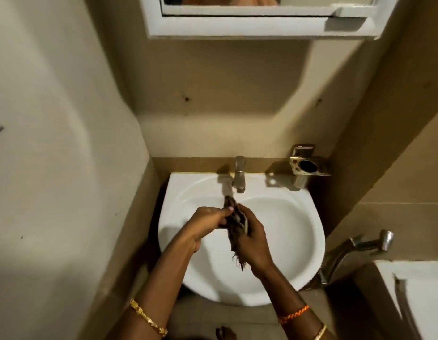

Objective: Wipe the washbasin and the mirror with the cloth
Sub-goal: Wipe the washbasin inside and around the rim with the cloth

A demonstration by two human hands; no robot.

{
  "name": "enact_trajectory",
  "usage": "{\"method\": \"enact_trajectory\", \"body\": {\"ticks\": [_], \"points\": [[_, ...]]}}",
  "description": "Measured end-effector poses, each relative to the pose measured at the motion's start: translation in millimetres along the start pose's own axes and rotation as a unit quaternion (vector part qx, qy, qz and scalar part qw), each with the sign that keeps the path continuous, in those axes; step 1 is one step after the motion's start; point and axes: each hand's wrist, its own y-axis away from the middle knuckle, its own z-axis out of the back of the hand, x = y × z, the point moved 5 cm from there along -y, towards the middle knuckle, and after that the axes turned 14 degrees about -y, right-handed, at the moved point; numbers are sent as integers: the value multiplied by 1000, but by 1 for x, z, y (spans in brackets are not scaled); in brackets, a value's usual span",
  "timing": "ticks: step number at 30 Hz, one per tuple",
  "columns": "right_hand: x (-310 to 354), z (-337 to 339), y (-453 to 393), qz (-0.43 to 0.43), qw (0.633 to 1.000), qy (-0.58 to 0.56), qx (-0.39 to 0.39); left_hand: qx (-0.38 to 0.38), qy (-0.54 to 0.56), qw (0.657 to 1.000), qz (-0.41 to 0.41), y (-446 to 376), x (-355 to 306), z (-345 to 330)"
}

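A dark, bunched cloth [233,225] hangs over the bowl of the white washbasin [296,231], just in front of the metal tap [238,175]. My left hand [208,225] grips its upper part from the left. My right hand [252,241] closes around it from the right, with a frayed end hanging out below the palm. The cloth looks twisted between both hands. Above, the white-framed mirror [237,6] shows only its lower edge at the top of the view.
A metal holder [308,166] is fixed to the wall right of the tap. A spray handle [370,244] hangs at the right beside a white toilet cistern [419,290]. Beige walls close in on both sides of the basin.
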Motion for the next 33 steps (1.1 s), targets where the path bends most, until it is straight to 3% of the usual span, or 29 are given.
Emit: {"method": "enact_trajectory", "body": {"ticks": [2, 3, 5, 7, 9, 12, 15, 20, 22, 26, 27, 29, 31, 33], "points": [[-29, 0, -9, -120, 977, -159, -80, -50, -2, 999, -10, -16, 16, 9], [-44, 0, -14, -178, 953, -218, -116, -110, -31, 993, -6, -26, 28, 19], [-64, -3, -25, -228, 936, -219, -154, -240, -124, 962, 38, -36, 57, 44], [-66, -15, -46, -190, 963, -133, -140, -308, -156, 934, 91, -43, 88, 64], [-50, -35, -71, -81, 990, -58, -97, -341, -159, 917, 134, -51, 114, 80], [-25, -72, -119, 122, 991, 56, 28, -329, -114, 924, 157, -64, 138, 97], [-48, -84, -172, 218, 925, 311, 15, -309, -54, 937, 152, -77, 147, 109], [-99, -88, -199, 67, 896, 439, -21, -335, 37, 929, 153, -89, 157, 119], [-110, -112, -190, 21, 876, 482, 17, -342, 71, 925, 153, -90, 163, 120], [-130, -158, -161, 120, 851, 462, 218, -339, 102, 923, 148, -92, 170, 124], [-132, -150, -166, 148, 842, 465, 229, -333, 103, 926, 147, -92, 171, 124], [-130, -119, -192, 154, 862, 457, 157, -320, 115, 929, 146, -93, 172, 125], [-123, -96, -208, 69, 890, 447, 62, -310, 125, 932, 139, -91, 170, 125], [-119, -107, -204, -8, 896, 443, 17, -304, 117, 936, 132, -90, 170, 126]]}}
